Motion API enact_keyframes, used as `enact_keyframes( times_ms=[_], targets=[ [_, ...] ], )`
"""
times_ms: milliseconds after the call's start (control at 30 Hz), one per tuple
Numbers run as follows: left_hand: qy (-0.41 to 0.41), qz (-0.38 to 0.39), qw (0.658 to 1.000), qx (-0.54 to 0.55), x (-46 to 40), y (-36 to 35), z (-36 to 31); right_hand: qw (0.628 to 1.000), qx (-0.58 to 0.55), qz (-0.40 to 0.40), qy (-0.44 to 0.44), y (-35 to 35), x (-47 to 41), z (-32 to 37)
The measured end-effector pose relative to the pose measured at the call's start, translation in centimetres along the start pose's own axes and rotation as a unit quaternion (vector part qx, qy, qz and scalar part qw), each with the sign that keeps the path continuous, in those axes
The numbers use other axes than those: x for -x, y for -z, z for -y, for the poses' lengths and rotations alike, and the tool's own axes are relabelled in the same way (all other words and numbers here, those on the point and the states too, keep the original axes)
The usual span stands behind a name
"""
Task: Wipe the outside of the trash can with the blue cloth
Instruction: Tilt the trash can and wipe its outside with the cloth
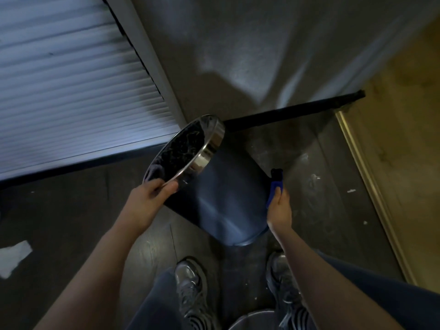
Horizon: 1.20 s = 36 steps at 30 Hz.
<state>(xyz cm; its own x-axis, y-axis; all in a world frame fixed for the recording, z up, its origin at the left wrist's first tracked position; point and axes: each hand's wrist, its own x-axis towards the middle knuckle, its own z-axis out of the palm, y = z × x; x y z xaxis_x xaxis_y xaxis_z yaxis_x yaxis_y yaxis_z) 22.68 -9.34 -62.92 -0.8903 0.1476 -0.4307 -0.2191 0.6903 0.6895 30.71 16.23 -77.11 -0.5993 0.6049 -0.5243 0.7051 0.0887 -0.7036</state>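
Note:
A dark blue trash can [221, 201] with a shiny metal rim [204, 156] is tilted, its mouth turned up and to the left, above a dark floor. My left hand [152, 198] grips the rim at its lower edge. My right hand [279, 208] presses the blue cloth [275, 186] against the can's right side, near its bottom end. Most of the cloth is hidden between my palm and the can. A dark liner shows inside the can's mouth.
A white slatted blind [71, 91] fills the upper left, and a grey wall [262, 55] with a dark baseboard stands behind the can. A wood panel [404, 139] runs along the right. My shoes [190, 289] stand below. Another round container rim [252, 317] sits at the bottom edge.

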Motion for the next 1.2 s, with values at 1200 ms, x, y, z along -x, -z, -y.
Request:
enact_keyframes(
  times_ms=[1200],
  targets=[
    [0.156,-0.137,0.955,0.211,-4.4,-2.6,-3.8,0.983,0.081,-0.129,0.099,-6.4,4.9,9.2]
  ],
)
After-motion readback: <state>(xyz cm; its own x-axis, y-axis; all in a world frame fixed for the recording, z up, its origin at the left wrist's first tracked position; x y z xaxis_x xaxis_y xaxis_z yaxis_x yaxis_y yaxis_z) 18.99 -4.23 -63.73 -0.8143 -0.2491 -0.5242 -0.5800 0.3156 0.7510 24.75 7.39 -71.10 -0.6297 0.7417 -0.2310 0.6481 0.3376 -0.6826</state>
